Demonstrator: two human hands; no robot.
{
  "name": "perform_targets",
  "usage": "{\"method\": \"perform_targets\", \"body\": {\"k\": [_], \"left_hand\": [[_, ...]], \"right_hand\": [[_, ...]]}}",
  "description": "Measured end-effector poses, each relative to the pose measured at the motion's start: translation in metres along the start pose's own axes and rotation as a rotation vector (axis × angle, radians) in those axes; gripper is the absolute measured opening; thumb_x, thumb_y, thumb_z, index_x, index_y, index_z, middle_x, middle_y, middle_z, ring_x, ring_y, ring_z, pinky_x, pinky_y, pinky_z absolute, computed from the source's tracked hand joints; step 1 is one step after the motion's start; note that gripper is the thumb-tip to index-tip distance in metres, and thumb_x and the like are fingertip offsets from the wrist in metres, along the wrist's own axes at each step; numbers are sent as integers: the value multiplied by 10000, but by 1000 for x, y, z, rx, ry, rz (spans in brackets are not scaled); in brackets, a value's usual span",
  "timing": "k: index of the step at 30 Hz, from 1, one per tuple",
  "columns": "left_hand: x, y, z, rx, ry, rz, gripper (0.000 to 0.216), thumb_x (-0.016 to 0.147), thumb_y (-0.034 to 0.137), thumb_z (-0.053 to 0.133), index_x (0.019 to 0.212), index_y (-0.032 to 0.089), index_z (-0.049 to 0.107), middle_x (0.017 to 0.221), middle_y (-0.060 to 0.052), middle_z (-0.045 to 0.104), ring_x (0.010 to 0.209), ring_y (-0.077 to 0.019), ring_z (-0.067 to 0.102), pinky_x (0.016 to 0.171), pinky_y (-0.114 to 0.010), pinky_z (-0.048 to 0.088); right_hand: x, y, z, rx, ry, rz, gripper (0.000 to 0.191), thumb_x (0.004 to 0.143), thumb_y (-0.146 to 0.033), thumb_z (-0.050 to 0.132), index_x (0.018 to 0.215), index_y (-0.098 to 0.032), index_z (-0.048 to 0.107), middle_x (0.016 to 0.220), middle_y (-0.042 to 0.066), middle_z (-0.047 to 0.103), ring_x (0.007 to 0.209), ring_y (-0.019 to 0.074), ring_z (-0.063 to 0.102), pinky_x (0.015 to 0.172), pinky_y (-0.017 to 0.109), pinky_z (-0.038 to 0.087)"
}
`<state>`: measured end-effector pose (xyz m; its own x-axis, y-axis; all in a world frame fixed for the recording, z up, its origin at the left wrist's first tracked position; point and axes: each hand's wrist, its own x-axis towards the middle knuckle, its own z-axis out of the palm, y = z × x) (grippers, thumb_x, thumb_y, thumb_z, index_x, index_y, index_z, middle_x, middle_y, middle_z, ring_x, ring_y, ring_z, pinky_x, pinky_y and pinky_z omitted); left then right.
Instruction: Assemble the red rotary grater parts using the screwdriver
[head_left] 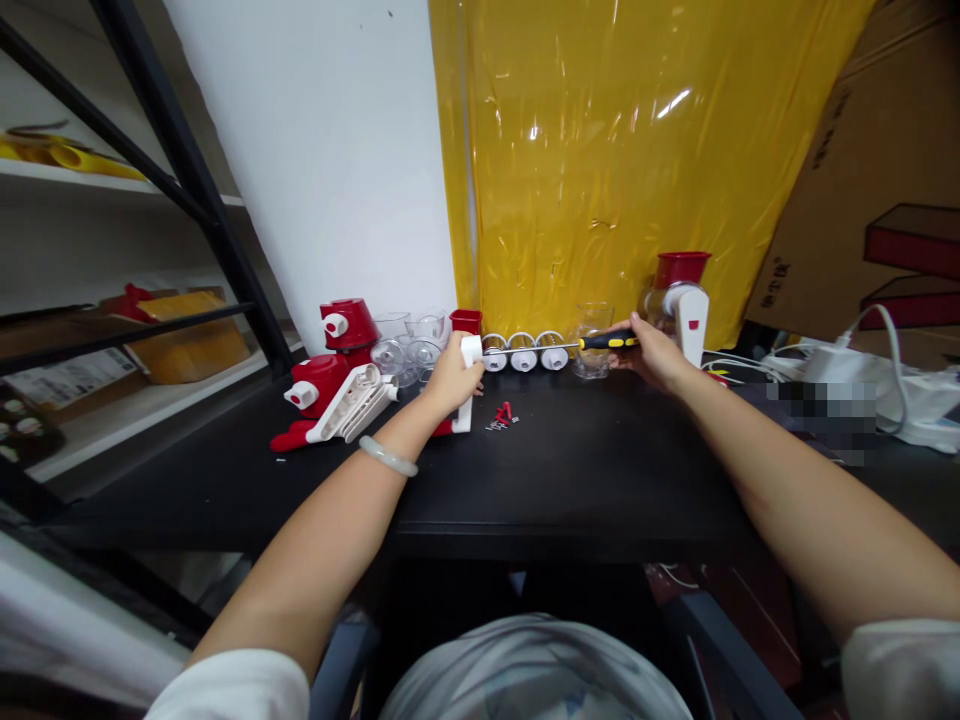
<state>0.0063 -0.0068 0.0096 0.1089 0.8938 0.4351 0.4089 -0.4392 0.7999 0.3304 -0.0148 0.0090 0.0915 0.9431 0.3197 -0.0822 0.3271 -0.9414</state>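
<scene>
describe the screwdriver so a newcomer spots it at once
Before the yellow plastic sheet stands a black table. Above it, the right hand holds the screwdriver, shaft pointing at the left hand. Its black-and-yellow handle sets it apart from nearby red, white and clear parts.

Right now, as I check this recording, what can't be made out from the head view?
All in the head view:
Far end of the black-and-yellow-handled screwdriver: too small to tell whether it sits inside the white plastic part.
Some of that white part: covered by the left hand.
Exact shapes of the small red and silver pieces on the black table: too small.
Brown cardboard box: cut off by the right edge.
</scene>
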Motion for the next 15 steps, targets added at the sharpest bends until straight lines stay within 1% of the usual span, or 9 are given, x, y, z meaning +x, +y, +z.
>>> {"method": "perform_targets", "body": {"k": [3,5,8,11,15], "left_hand": [[0,1,0,1,0,8,495,761,101,555,1229,204,432,710,18,581,488,-150,611,466,-290,551],[-1,1,0,6,-2,13,494,764,102,560,1231,200,433,702,21,576,492,-152,612,466,-290,550],[-1,1,-1,16,-9,14,498,764,103,567,1232,203,430,705,25,576,513,-150,616,487,-290,557],[-2,1,-1,19,-18,16,492,766,102,570,1228,206,434,723,19,585,517,-141,614,501,-288,559],[-2,0,0,16,-25,32,467,771,97,566,1209,205,446,721,8,591,497,-138,608,483,-280,548]], "right_hand": [[0,2,-2,-45,-5,-58,403,727,-620,701,790,-237,596,585,-25,536,470,118,480,497,292,473],[0,1,-3,-44,-17,-69,372,707,-570,744,792,-240,593,593,-35,532,466,105,463,496,281,470],[-2,-2,-3,21,-28,-57,314,709,-480,762,817,-241,591,689,-25,586,503,100,510,501,265,471],[-4,-5,-1,97,-9,-26,245,712,-372,748,870,-256,599,777,-22,624,547,107,565,537,272,495],[-7,-8,0,135,-12,-8,235,710,-266,696,926,-279,604,779,-26,626,591,122,600,602,303,527]]}}
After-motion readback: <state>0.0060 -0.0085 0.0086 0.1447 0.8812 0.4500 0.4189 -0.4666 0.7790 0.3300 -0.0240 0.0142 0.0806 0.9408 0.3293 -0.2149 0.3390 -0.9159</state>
